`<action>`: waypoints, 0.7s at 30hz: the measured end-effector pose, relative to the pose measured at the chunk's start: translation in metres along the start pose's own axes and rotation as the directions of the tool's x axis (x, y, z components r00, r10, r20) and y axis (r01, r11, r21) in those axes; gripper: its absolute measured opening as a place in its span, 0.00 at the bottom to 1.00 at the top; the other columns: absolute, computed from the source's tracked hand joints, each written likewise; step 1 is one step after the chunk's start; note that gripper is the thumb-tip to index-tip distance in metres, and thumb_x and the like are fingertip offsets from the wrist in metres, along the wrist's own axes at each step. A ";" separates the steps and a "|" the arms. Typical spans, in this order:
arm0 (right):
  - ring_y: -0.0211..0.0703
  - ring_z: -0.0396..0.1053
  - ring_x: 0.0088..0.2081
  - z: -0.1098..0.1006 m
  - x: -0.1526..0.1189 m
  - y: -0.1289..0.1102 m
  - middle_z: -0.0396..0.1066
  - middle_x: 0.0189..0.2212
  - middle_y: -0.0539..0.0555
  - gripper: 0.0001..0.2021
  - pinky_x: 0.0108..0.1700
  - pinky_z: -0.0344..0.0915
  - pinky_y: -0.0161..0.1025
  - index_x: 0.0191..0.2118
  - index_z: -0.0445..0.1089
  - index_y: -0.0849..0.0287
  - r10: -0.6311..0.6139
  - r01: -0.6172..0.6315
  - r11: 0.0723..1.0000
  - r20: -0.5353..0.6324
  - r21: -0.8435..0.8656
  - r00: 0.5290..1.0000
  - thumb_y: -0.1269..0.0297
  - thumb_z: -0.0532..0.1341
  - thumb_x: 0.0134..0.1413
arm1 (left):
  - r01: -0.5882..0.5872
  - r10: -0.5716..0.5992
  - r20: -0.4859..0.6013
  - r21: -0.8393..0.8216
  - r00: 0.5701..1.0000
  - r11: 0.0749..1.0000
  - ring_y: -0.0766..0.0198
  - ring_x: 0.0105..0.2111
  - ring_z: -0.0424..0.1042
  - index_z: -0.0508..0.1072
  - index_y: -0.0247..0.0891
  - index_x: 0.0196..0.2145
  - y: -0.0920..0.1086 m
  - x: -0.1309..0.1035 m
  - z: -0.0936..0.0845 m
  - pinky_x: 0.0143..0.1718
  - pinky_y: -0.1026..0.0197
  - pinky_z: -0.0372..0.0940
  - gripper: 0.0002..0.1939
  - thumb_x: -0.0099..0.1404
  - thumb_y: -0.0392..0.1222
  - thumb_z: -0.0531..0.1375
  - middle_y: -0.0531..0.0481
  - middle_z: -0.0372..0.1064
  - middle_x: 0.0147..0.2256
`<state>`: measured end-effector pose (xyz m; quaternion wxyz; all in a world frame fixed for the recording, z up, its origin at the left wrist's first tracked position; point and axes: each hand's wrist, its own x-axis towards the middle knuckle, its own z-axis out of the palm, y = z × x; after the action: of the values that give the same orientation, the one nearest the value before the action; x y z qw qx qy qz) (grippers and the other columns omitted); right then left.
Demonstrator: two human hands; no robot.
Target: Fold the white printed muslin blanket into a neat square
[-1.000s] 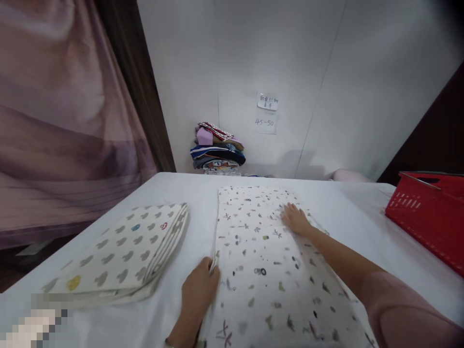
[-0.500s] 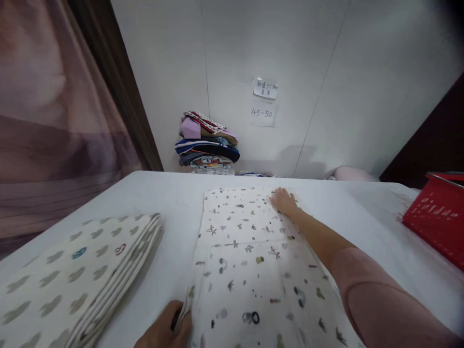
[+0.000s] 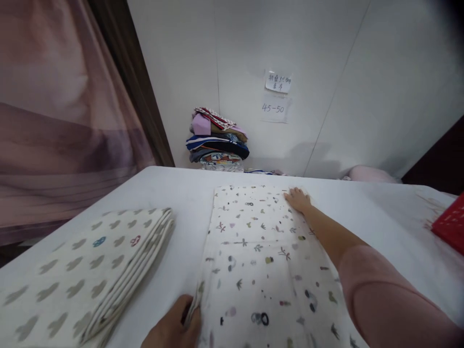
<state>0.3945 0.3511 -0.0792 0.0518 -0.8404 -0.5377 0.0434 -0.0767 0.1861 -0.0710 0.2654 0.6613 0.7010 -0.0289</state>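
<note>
A long white cloth [image 3: 261, 270] printed with small plants and rainbows lies flat down the middle of the white table. My left hand [image 3: 176, 324], at the bottom of the view, pinches this cloth's left edge. At the cloth's far right corner, my right hand [image 3: 297, 199] rests palm down with its fingers spread. To the left lies a thick folded cream cloth [image 3: 83, 270] with grey heart shapes, its layered edge facing the printed cloth. Neither hand touches it.
Folded clothes [image 3: 219, 140] are stacked beyond the far edge of the table [image 3: 174, 181], against the wall. A red basket [image 3: 451, 224] stands at the right. A pink curtain [image 3: 65, 121] hangs at the left.
The whole view has shifted, so things appear further right and less of the red basket shows. Both hands keep their places on the printed cloth.
</note>
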 end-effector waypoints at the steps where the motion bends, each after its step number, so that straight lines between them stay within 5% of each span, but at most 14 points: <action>1: 0.56 0.44 0.63 -0.001 -0.013 -0.001 0.47 0.63 0.60 0.28 0.58 0.45 0.61 0.58 0.56 0.57 -0.010 0.010 1.000 0.002 0.002 1.000 0.48 0.40 0.60 | -0.018 0.019 -0.019 0.011 1.000 1.000 0.56 0.40 0.71 0.64 0.52 0.37 0.003 -0.003 -0.002 0.37 0.60 0.61 0.11 0.61 0.51 0.45 0.59 0.73 0.37; 6: 0.52 0.43 0.64 0.005 -0.106 0.016 0.47 0.64 0.57 0.28 0.60 0.42 0.59 0.60 0.55 0.56 -0.045 0.045 0.999 -0.014 0.007 0.999 0.49 0.39 0.60 | -0.141 0.144 -0.142 0.033 0.979 0.989 0.58 0.34 0.71 0.63 0.43 0.33 0.013 -0.015 -0.008 0.32 0.61 0.56 0.10 0.63 0.47 0.46 0.52 0.72 0.31; 14: 0.51 0.39 0.65 0.026 -0.270 0.090 0.44 0.65 0.56 0.33 0.61 0.44 0.57 0.63 0.50 0.56 -0.058 0.056 0.998 -0.064 -0.038 0.996 0.45 0.38 0.58 | -0.221 0.222 -0.252 0.034 0.942 0.975 0.60 0.33 0.70 0.66 0.40 0.34 0.014 -0.019 -0.005 0.31 0.62 0.54 0.09 0.62 0.44 0.49 0.49 0.72 0.32; 21: 0.54 0.47 0.63 0.024 -0.359 0.129 0.51 0.62 0.57 0.28 0.57 0.53 0.60 0.59 0.58 0.54 -0.126 0.114 0.987 -0.106 -0.111 0.986 0.49 0.41 0.59 | -0.229 0.209 -0.320 -0.028 0.924 0.973 0.59 0.34 0.69 0.69 0.40 0.35 0.014 -0.019 -0.002 0.30 0.62 0.54 0.09 0.59 0.44 0.51 0.48 0.72 0.32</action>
<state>0.3575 -0.0282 -0.1141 0.0406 -0.8090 -0.5853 -0.0356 -0.0641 0.1710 -0.0566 0.1733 0.7225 0.6567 0.1294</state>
